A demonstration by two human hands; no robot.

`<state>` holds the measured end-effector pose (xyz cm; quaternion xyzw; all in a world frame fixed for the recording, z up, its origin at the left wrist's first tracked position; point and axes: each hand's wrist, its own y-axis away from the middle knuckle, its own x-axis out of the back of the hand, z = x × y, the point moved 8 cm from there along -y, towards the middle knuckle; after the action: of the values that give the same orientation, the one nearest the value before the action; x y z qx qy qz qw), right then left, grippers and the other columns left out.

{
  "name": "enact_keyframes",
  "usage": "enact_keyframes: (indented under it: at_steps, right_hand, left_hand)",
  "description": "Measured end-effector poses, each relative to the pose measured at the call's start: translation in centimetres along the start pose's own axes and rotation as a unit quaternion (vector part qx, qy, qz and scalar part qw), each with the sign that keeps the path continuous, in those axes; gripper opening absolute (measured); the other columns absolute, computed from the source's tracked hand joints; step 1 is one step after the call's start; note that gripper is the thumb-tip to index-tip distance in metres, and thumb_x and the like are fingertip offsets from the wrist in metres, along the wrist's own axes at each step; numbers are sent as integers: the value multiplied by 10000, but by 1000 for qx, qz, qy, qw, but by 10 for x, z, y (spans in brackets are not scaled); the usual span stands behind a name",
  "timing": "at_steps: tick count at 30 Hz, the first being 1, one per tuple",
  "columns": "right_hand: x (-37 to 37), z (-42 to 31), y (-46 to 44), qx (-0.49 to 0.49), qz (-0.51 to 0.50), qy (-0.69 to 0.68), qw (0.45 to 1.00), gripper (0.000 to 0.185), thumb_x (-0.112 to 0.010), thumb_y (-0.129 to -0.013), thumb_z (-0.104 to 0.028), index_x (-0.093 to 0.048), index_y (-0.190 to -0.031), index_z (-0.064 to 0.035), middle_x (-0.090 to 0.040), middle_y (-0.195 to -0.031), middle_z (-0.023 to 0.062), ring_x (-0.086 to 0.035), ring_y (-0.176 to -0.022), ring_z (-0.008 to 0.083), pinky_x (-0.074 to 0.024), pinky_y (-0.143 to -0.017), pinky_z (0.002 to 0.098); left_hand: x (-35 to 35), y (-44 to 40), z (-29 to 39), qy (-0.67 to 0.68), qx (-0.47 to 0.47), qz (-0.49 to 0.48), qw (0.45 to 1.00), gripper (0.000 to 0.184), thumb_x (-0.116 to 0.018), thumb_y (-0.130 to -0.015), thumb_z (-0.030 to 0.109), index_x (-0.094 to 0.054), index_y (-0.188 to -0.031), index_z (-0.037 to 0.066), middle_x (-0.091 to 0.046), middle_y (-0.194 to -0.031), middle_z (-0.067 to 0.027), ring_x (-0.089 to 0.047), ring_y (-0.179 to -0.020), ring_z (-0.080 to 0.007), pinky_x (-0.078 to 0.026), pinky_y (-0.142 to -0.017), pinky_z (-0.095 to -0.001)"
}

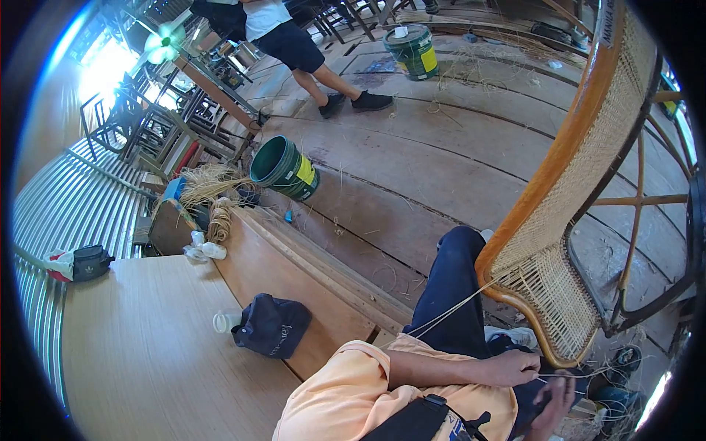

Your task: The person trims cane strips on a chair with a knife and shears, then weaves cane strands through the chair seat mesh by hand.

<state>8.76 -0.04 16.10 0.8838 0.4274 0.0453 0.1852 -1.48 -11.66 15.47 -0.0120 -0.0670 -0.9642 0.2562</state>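
A chair frame of orange-brown wood with woven cane stands tilted at the right. Its lower panel shows open strand rows. Long pale strands run from the frame's edge down over the dark trouser leg. Below the chair's lower edge, my left hand is closed in a pinch on a thin pale cane strand. Just right of it and lower is my right hand, fingers bent near the same strand; they are blurred, and whether they grip it cannot be made out.
Green buckets stand on the plank floor, with a person between them. A dark cap and a small jar lie on the wooden bench at left. Fibre bundles lie beyond; scraps litter the floor.
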Motion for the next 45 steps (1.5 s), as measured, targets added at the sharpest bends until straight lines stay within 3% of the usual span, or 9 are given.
enact_keyframes:
  at_steps: [15,32,35,37,38,39,40,42,45]
  right_hand:
    - [-25,-14,23,-61,-81,-1,995,193,-554,-914,-182,-563,-1046,-41,-517,-714,11,-449,-548,93,-371,-495,222]
    - [122,-26,18,-76,184,-39,979,183,-511,-935,-220,-523,-1024,-60,-437,-676,-20,-360,-487,70,-291,-418,219]
    - [110,-16,15,-55,213,-101,970,172,-510,-935,-228,-528,-985,-65,-406,-645,-41,-332,-464,48,-255,-392,205]
    - [63,-28,-9,-104,85,-145,980,168,-522,-928,-231,-514,-970,-69,-383,-637,-41,-318,-466,49,-255,-394,213]
    - [43,-37,-17,-69,35,-186,980,221,-551,-902,-222,-547,-1010,-29,-431,-665,-17,-371,-483,66,-275,-407,206]
    - [37,-44,-19,-31,51,-141,988,220,-556,-899,-224,-541,-984,-22,-458,-677,4,-410,-494,82,-321,-435,212]
    - [32,-40,-25,-9,1,-132,991,212,-573,-890,-216,-534,-961,-20,-490,-696,27,-451,-513,97,-360,-463,222]
    - [20,-30,-32,-25,-56,-169,984,226,-594,-886,-224,-535,-961,-19,-514,-712,44,-471,-525,105,-366,-463,214]
    - [3,-26,-27,-27,-95,-196,976,257,-611,-884,-248,-535,-971,-18,-519,-713,45,-469,-524,104,-364,-460,205]
  left_hand:
    - [2,5,19,39,-50,-22,998,136,-523,-811,110,-539,-829,-25,-579,-663,-155,-554,-575,-221,-427,-553,-357]
    - [-12,7,4,57,-21,-113,992,152,-542,-838,141,-569,-861,-6,-606,-730,-89,-581,-689,-163,-460,-647,-310]
    - [21,6,7,-3,113,-101,988,195,-588,-858,199,-583,-907,11,-609,-835,-93,-581,-812,-178,-463,-754,-330]
    - [45,3,-11,-5,47,-75,996,179,-577,-841,140,-572,-972,17,-576,-923,-107,-553,-923,-198,-437,-847,-326]
    - [68,-6,5,-177,112,-58,976,221,-543,-838,85,-570,-1046,17,-587,-973,-105,-560,-976,-214,-425,-892,-322]
    - [87,-4,30,-171,20,28,985,309,-528,-823,41,-557,-1130,28,-598,-1034,-102,-564,-1023,-226,-415,-926,-313]
    - [103,0,36,-184,55,70,979,325,-527,-844,35,-545,-1168,23,-597,-1103,-87,-555,-1060,-202,-401,-954,-296]
    - [118,6,40,20,71,178,981,297,-527,-860,25,-531,-1155,-15,-573,-1163,-129,-536,-1099,-214,-403,-951,-305]
    - [90,1,59,-53,1,113,992,255,-532,-870,33,-551,-1121,-6,-577,-1158,-121,-543,-1089,-207,-400,-949,-300]
